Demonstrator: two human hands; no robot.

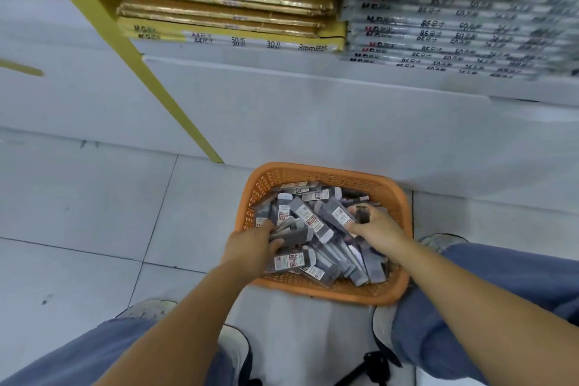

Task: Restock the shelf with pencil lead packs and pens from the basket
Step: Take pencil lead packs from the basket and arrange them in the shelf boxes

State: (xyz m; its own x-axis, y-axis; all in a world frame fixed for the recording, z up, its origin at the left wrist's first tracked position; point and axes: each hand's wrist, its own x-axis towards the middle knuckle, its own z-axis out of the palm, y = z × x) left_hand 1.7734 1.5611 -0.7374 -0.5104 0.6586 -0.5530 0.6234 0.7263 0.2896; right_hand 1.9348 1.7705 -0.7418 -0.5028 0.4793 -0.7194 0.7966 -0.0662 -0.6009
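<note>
An orange plastic basket [326, 174] sits on the floor between my knees, against the base of the shelf unit. It is heaped with several grey pencil lead packs [308, 215] with white and red labels. My left hand [250, 249] reaches into the basket's left side, its fingers closed around a few packs. On the right side my right hand [374, 227] pinches a small dark pack at its fingertips. No pens can be made out in the pile.
The white shelf base [313, 110] rises behind the basket, with a yellow upright [163, 88] at its left. Stacked gold paper packs [225, 3] and grey loose-leaf refills [445, 37] fill the shelf above. My knees in blue jeans flank the basket on the tiled floor.
</note>
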